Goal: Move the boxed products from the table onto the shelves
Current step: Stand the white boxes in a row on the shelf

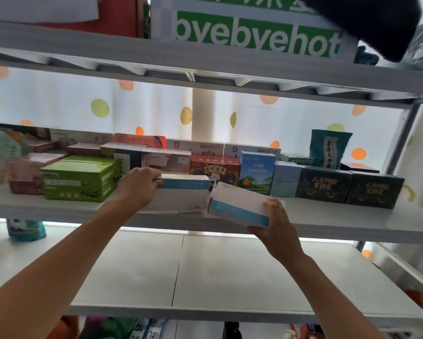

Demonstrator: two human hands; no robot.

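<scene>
Two white boxes with a blue band are at the front of the middle shelf (352,221). My left hand (138,185) grips the left end of the first white-and-blue box (183,194), which rests on the shelf. My right hand (276,228) holds the second white-and-blue box (237,206) by its right end, tilted, at the shelf's front edge and touching the first box.
Behind stand a green box (80,178), a red box (214,168), a blue-and-green box (257,172), a pale blue box (285,178), two dark boxes (347,187) and a teal pouch (329,149). The lower shelf (205,272) holds a teal pouch (25,230) at left. A green-lettered box (254,28) sits on the top shelf.
</scene>
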